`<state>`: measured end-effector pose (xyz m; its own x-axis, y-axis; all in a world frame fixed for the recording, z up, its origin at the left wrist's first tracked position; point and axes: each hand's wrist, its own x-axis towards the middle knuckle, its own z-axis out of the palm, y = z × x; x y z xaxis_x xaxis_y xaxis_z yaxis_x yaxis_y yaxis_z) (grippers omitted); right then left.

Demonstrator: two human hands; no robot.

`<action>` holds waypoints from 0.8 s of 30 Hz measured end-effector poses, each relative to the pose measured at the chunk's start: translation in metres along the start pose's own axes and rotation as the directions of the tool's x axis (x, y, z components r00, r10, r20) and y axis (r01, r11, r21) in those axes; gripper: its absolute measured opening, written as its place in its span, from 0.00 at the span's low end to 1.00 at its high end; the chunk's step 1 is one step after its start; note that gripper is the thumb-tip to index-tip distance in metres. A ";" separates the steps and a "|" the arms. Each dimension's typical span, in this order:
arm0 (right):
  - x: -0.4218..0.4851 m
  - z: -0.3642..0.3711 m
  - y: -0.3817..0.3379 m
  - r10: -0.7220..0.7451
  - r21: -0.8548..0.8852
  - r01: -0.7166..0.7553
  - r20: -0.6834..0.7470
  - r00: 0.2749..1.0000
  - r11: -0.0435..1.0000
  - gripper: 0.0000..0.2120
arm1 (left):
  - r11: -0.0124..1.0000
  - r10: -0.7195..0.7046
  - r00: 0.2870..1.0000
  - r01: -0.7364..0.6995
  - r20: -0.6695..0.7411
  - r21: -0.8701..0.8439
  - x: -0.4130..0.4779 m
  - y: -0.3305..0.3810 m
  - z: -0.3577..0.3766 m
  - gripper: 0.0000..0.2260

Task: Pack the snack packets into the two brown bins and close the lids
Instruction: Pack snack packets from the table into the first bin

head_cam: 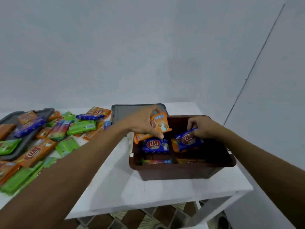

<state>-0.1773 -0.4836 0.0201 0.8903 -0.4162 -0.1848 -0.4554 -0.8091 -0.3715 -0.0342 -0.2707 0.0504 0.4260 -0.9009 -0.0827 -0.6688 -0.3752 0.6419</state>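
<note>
The left hand point(143, 123) pinches an orange packet point(160, 124) between thumb and curled fingers, holding it upright over the far left corner of the brown bin point(178, 173). The right hand point(202, 128) grips a blue packet point(188, 141) by its top edge, tilted and already down inside the bin's right half. Below them lie a flat blue packet point(156, 145), the end of another orange one beside it, and two more against the near wall, one of them rainbow-striped point(156, 161). The bin looks to be holding only a loose first layer, with dark floor showing between the packets. Much is left, by my reckoning: a large pile of packets point(33, 152) in orange, green and blue sprawls over the left side of the white tabletop point(148, 192), partly on top of a grey lid point(47, 112), and a second grey lid point(127, 111) lies flat just behind the bin, so no lid is on. Only one brown bin is in view. The packets are glossy, crinkly foil pillows, flat and rectangular with crimped ends. The bin is smooth, rigid dark plastic with a rolled rim and rounded corners. The lids are matte grey trays with raised edges.
</note>
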 end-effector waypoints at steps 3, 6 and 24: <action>0.000 0.011 -0.003 -0.100 -0.290 0.089 -0.022 0.995 0.953 0.06 | 0.962 0.018 0.996 -0.039 0.083 0.269 0.020 0.001 0.023 0.32; -0.001 0.017 -0.004 -0.191 -0.526 0.134 -0.056 0.980 0.840 0.08 | 0.861 -0.013 0.991 -0.057 0.135 0.505 0.030 -0.001 0.043 0.29; 0.019 0.033 0.006 -0.271 -0.585 0.362 0.240 0.932 0.726 0.32 | 0.525 -0.070 0.975 -0.144 0.212 0.839 0.044 -0.016 0.075 0.40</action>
<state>-0.1630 -0.4824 -0.0160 0.9544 -0.0693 -0.2905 -0.0116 -0.9805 0.1961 -0.0503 -0.3202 -0.0208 0.3335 -0.8980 -0.2872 -0.9236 -0.2501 -0.2905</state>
